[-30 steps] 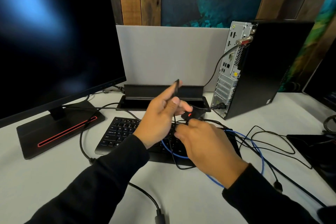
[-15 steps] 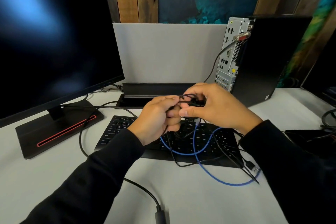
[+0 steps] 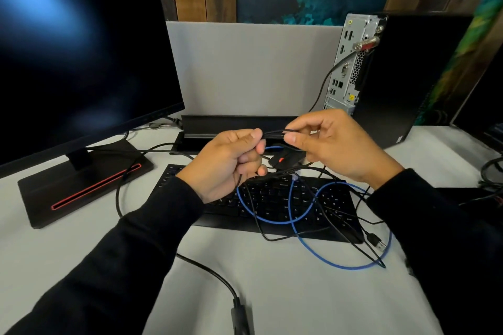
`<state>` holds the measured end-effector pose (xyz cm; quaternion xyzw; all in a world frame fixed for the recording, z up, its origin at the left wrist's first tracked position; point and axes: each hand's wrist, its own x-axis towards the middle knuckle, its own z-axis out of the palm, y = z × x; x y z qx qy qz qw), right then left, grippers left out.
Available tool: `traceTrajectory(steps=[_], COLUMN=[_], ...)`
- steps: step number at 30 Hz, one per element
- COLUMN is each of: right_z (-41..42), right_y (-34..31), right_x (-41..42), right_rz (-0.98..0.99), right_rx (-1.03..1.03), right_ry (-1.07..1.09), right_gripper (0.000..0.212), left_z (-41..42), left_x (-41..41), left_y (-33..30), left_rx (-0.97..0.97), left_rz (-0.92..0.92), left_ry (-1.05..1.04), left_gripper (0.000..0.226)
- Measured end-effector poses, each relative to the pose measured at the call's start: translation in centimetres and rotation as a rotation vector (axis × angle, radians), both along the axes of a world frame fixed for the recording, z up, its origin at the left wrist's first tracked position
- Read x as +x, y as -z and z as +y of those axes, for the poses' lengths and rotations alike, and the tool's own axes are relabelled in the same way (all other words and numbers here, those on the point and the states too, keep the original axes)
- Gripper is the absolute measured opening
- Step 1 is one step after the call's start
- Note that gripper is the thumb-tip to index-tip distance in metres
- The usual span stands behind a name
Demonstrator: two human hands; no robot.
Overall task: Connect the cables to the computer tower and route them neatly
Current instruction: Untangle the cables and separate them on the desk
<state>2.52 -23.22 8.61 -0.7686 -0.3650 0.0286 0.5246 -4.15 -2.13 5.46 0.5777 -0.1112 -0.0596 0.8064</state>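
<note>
- left hand (image 3: 227, 164) & right hand (image 3: 333, 145) both pinch thin black cable bundle (image 3: 273, 133) above black keyboard (image 3: 275, 207), prob gathering strands to tidy
- black computer tower w/ silver rear panel (image 3: 392, 73) back right, ports facing hands for plugging

My sleeves are plain black, and between my hands runs a thin bundle of black cables (image 3: 273, 133) above a flat black keyboard (image 3: 275, 198) with small white lettering, across which loops a bright blue round cable (image 3: 295, 221). A black mouse (image 3: 285, 159) shows a red wheel, and the black rectangular monitor stand (image 3: 81, 185) carries a thin red outline stripe. The white desk (image 3: 285, 288) holds a black computer tower (image 3: 408, 76) with a silver-grey back panel.
</note>
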Motion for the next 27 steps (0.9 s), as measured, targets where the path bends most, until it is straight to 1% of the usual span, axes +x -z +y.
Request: traceTrajectory(steps=[3,6,8,9,10,11,12,14,15,16,18,21,23,25,27], right_z=[0.0,-0.1,-0.2,-0.3,-0.4,-0.5,-0.6,-0.7,-0.6,-0.6,-0.8,-1.3,-1.4,-1.3,-1.0], right_y=[0.5,1.1,1.1,1.1,1.0,0.8,0.8,0.8,0.9,1.1,1.3,1.3,1.5,1.9,2.0], right_x=[0.2,0.4,0.4,0.2,-0.1,-0.2,-0.3,-0.2,-0.2,-0.1,-0.1,-0.2,-0.2,-0.2,-0.3], right_rz=[-0.056,-0.045,-0.088,-0.104,-0.106,-0.149,-0.262,-0.559,-0.654,-0.702,-0.683,-0.560,-0.472,-0.349,-0.273], right_rx=[0.017,0.043,0.040,0.038,0.035,0.013,-0.029,-0.120,-0.133,-0.133,-0.109,-0.095,-0.075,-0.009,0.039], right_ry=[0.018,0.003,-0.005,-0.018,-0.031,-0.021,0.021,0.126,0.152,0.158,0.134,0.101,0.102,0.096,0.094], right_gripper=[0.007,0.009,0.010,0.014,0.021,0.029,0.033,0.028,0.024,0.021,0.017,0.009,0.010,0.012,0.012], left_z=[0.5,0.2,-0.2,-0.4,-0.5,-0.6,-0.7,-1.0,-1.1,-1.2,-0.9,-0.7,-1.1,-1.7,-2.1], left_x=[0.0,-0.2,-0.4,-0.5,-0.6,-0.7,-0.7,-0.9,-0.9,-0.9,-0.7,-0.5,-0.4,-0.4,-0.5], left_y=[0.3,0.3,0.2,0.1,0.0,-0.2,-0.4,-0.8,-0.8,-0.8,-0.5,0.1,0.3,0.1,0.0], left_rx=[0.069,0.225,0.309,0.323,0.320,0.306,0.283,0.209,0.170,0.138,0.106,0.081,0.078,0.073,0.062], left_rz=[-0.064,-0.138,-0.166,-0.165,-0.153,-0.132,-0.099,-0.021,0.008,0.021,-0.001,-0.074,-0.105,-0.120,-0.129], left_ry=[-0.032,-0.037,-0.037,-0.039,-0.042,-0.043,-0.037,-0.018,-0.014,-0.013,-0.010,-0.014,-0.053,-0.101,-0.137], left_gripper=[0.031,0.029,0.030,0.031,0.032,0.033,0.034,0.037,0.039,0.039,0.037,0.033,0.034,0.036,0.036])
